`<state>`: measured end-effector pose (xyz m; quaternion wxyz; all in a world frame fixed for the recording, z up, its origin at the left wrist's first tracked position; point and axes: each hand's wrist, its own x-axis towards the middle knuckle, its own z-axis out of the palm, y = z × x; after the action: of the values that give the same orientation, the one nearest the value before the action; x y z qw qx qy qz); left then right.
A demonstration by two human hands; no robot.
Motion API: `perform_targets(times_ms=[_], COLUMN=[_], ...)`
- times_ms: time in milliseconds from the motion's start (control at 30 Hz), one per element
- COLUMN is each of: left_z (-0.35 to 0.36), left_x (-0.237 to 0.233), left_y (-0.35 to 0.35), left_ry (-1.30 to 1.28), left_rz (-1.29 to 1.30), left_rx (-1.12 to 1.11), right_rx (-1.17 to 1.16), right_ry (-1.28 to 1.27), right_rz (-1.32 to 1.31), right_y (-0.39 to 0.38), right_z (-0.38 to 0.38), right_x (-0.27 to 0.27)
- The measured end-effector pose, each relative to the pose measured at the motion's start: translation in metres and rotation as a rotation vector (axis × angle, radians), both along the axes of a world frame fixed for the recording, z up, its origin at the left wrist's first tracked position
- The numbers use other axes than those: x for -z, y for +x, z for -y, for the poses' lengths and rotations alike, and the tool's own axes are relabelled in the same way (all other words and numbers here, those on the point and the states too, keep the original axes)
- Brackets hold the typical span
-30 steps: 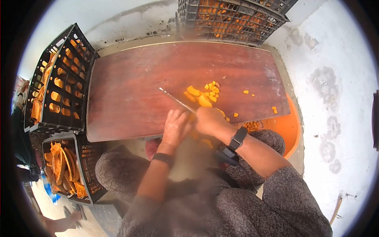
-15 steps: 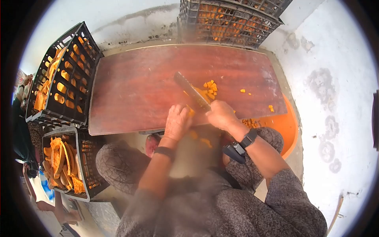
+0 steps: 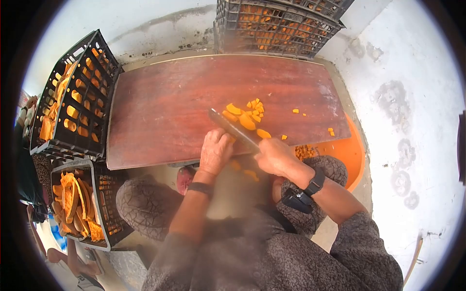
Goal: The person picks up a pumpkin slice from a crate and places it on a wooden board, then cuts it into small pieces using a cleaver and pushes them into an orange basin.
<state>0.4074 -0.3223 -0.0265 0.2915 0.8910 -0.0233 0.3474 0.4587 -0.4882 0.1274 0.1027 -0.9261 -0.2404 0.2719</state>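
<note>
My right hand (image 3: 274, 156) is wrapped round the handle of a long, wide-bladed knife (image 3: 233, 128), whose blade slants up and left over the near part of the red-brown board (image 3: 160, 106). Close to the blade, my left hand (image 3: 217, 150) has its fingers curled at the board's near edge. A little orange shows by its fingertips, on a piece of pumpkin mostly hidden by the hand and blade. Beyond the blade lie cut pumpkin slices (image 3: 246, 121) and a small group of pumpkin cubes (image 3: 256, 104).
An orange basin (image 3: 358, 160) holding diced pieces sits under the board's right end. Crates of pumpkin stand at the left, one upper crate (image 3: 73, 106) and one lower crate (image 3: 99, 184). Stacked crates (image 3: 276, 29) stand behind the board. Another person's arm (image 3: 73, 257) shows at lower left.
The knife has come down and nearer to me, with the right hand lower. Slices that the blade covered now show beyond it. The left hand has stayed nearly in place.
</note>
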Motion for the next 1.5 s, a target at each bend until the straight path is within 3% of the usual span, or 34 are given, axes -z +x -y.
perform_targets(times_ms=[433,867,1133,1200,1333,1500], left_z=[0.002,-0.002,-0.01,-0.012,-0.007,-0.007], left_x=[0.006,0.005,-0.008,-0.006,-0.003,-0.002], left_y=[0.006,-0.001,-0.016,-0.02,-0.017,-0.014], left_ry=[-0.1,-0.124,-0.058,-0.033,-0.078,-0.076], left_rz=[-0.035,-0.122,-0.123,-0.161,-0.148,-0.105], left_rx=[-0.062,-0.053,0.033,0.047,0.024,0.003], right_rx=[-0.062,-0.058,0.034,0.035,0.07,-0.064], right_ry=[-0.138,0.056,0.042,0.075,0.093,0.094], right_rz=[-0.166,0.086,-0.046,0.119,0.142,0.155], right_y=[0.025,0.022,0.037,0.032,0.022,0.008], right_z=[-0.027,-0.052,-0.038,-0.031,-0.018,-0.013], right_x=[0.0,0.057,0.056,0.055,0.043,0.028])
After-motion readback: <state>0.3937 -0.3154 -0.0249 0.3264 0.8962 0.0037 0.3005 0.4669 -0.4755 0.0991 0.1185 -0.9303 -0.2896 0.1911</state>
